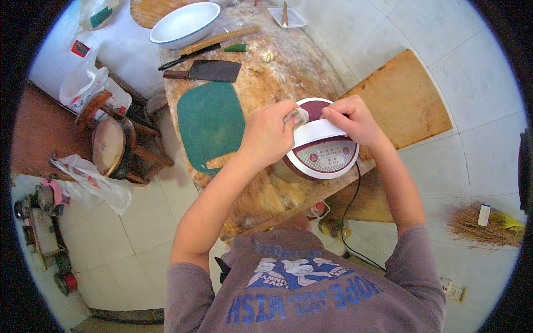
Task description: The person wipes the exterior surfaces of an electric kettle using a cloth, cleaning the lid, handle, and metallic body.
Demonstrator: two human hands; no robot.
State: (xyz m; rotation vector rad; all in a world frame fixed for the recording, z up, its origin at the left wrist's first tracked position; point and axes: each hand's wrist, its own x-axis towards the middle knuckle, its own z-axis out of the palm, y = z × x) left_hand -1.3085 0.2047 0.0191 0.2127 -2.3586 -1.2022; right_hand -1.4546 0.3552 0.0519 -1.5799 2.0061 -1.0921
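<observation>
A rice cooker [327, 158] with a maroon and white lid stands at the table's near right edge. Bunched in the closed fingers of my left hand [268, 130] is a small whitish cloth [298, 115], held against the lid beside the handle. My right hand [358, 121] is closed around the right end of the white lid handle [319, 132]. Left of the cooker lies a green cutting board [211, 125]. Beyond it are a cleaver [215, 70] and a piece of green cucumber [236, 48].
The worn wooden table [277, 194] also bears a white basin [186, 25], a wooden stick [222, 39] and garlic [267, 56]. A power cord [345, 222] hangs from the cooker side. A wooden board [400, 100] is at right, a wooden chair [111, 144] at left, a broom [472, 222] far right.
</observation>
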